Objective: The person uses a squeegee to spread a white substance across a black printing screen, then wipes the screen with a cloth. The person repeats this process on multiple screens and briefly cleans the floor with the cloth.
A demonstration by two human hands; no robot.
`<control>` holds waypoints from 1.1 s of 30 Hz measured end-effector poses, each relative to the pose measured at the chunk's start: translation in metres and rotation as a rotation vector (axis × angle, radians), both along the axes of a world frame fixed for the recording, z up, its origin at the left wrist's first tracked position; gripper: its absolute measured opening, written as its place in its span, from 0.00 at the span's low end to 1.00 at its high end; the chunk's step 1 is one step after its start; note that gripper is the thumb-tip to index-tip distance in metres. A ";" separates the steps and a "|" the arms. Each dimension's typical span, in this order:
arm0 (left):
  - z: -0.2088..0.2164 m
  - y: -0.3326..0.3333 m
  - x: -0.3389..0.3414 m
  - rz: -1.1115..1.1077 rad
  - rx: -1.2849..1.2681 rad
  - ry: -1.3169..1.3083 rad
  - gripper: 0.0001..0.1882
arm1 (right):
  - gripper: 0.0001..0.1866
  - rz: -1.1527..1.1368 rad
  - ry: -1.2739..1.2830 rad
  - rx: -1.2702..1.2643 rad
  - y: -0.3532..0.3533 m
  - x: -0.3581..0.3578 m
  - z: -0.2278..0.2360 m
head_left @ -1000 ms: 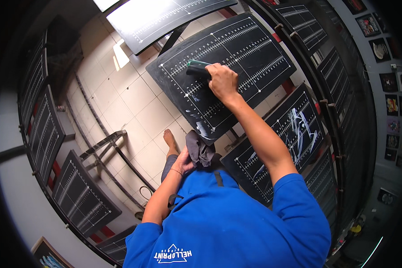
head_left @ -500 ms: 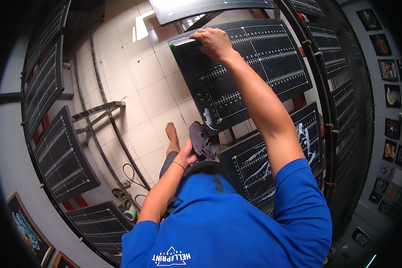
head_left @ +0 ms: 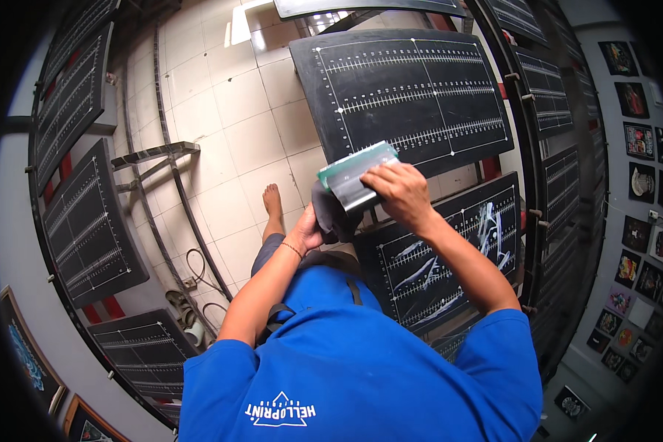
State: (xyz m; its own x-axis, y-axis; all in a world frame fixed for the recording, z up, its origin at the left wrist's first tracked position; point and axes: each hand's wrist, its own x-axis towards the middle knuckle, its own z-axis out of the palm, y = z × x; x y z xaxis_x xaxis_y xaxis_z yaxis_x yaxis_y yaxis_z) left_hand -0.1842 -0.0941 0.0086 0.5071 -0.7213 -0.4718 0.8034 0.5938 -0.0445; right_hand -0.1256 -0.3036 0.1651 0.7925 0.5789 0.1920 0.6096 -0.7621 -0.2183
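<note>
My right hand [head_left: 401,193] is closed round the metal holder of a squeegee [head_left: 351,179] with a green blade. It is above the near left corner of a black printing board [head_left: 390,77] marked with white rulers, hiding that corner. A crumpled dark grey cloth [head_left: 330,212] is in my left hand [head_left: 309,228], close to my waist. The cloth's upper part lies right against the squeegee's left end in view; whether they touch I cannot tell. Nearer me, a second black board [head_left: 412,283] bears white smears.
Dark metal rails [head_left: 171,166] run along the tiled floor [head_left: 228,132] to the left. More ruled boards [head_left: 96,221] line the left side, others [head_left: 560,180] the right. A cable [head_left: 199,269] and a sandal [head_left: 180,306] lie by the left rail. Small pictures [head_left: 637,140] hang at far right.
My right hand has come back from the board's far left edge toward my body, bringing the squeegee to the cloth. My left hand stays near my waist with the cloth.
</note>
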 end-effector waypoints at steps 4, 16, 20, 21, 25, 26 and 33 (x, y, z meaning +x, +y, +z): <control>0.014 -0.001 0.000 -0.018 0.049 0.029 0.26 | 0.14 0.013 0.021 -0.052 -0.014 -0.039 0.007; -0.028 0.002 -0.012 -0.026 0.017 -0.070 0.31 | 0.21 -0.359 0.318 0.066 -0.073 -0.082 0.086; -0.025 0.002 -0.002 -0.127 -0.004 -0.035 0.30 | 0.20 -0.886 0.513 0.580 -0.117 -0.132 0.090; -0.024 0.004 0.000 -0.140 -0.011 -0.042 0.30 | 0.19 -0.996 0.522 0.757 -0.128 -0.151 0.082; -0.034 0.027 0.011 -0.200 0.038 0.011 0.27 | 0.10 -1.313 0.303 1.115 -0.140 -0.219 0.073; -0.036 0.034 0.015 -0.219 0.041 -0.033 0.27 | 0.09 -1.400 0.220 1.145 -0.128 -0.229 0.081; -0.033 0.081 0.052 -0.466 0.133 -0.114 0.28 | 0.15 -1.916 -0.003 0.668 -0.070 -0.336 0.052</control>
State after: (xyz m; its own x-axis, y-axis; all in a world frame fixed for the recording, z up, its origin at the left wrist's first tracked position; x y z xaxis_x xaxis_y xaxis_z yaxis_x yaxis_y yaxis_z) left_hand -0.1322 -0.0131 -0.0242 0.1986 -0.8206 -0.5359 0.9801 0.1650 0.1106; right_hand -0.4616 -0.3736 0.2171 0.1764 -0.9841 -0.0203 -0.7211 -0.1151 -0.6832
